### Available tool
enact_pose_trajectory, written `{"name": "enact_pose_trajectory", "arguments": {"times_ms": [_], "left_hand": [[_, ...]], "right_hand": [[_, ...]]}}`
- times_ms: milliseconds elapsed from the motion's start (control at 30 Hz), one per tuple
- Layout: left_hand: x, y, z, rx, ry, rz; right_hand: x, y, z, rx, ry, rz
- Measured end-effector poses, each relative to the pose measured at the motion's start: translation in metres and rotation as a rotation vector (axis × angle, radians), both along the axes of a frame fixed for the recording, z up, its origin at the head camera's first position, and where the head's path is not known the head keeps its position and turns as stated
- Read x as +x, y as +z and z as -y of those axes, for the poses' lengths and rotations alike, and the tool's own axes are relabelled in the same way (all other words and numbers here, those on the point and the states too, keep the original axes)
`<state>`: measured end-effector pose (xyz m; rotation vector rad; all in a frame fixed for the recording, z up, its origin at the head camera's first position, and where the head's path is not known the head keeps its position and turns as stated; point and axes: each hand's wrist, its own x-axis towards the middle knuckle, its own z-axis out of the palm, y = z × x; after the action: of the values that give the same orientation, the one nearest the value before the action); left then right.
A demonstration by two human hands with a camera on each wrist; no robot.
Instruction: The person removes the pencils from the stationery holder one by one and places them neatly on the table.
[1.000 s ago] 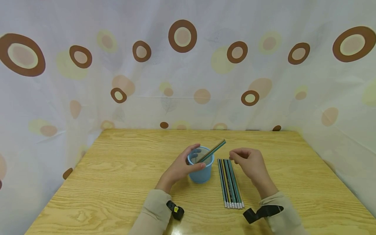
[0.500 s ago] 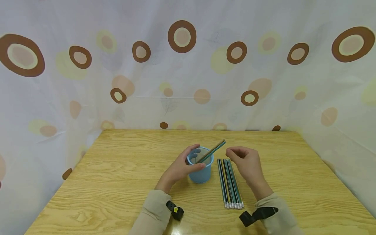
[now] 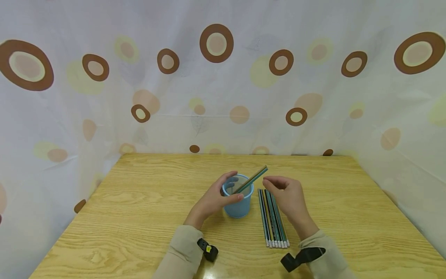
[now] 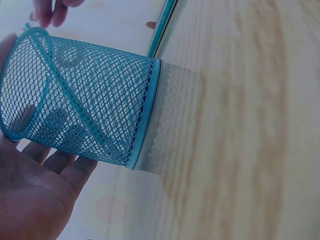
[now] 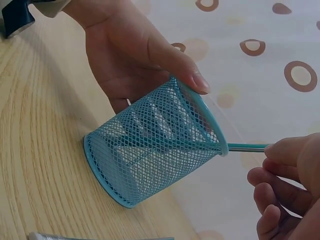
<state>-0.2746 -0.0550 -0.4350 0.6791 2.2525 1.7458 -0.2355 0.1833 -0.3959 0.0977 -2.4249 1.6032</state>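
My left hand (image 3: 210, 200) holds a light blue mesh pencil cup (image 3: 238, 208) from its left side, thumb across the near rim and fingers round the far side. Inside it lean pencils (image 3: 251, 180), one gold and one teal, their upper ends sticking out to the right. Right of the cup is my right hand (image 3: 292, 198), fingers loosely bent, fingertips near those ends, nothing visible in its grasp. In the right wrist view its thumb tip overlaps the end of the teal pencil (image 5: 245, 147). Beneath and beside this hand, a row of pencils (image 3: 273, 221) lies on the table.
The row's silver eraser ends (image 3: 277, 244) face the near edge. Wood-grained table (image 3: 139, 217) spreads out around the cup. A patterned curtain (image 3: 223, 93) with brown rings hangs behind and at both sides. A black camera strap sits on each sleeve (image 3: 181, 248).
My right hand has moved a little left, from over the far end of the pencil row toward the pencils in the cup. The left hand, cup and pencils have stayed put.
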Motion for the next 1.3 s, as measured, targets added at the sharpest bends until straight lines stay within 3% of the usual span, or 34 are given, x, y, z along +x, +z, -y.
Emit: {"name": "enact_pose_trajectory", "arguments": {"times_ms": [667, 1300], "left_hand": [[0.003, 0.002, 0.001, -0.009, 0.006, -0.011], [0.0, 0.0, 0.001, 0.0, 0.004, -0.007]], "right_hand": [[-0.003, -0.009, 0.013, -0.023, 0.008, 0.088], [-0.013, -0.014, 0.023, -0.043, 0.011, 0.102]]}}
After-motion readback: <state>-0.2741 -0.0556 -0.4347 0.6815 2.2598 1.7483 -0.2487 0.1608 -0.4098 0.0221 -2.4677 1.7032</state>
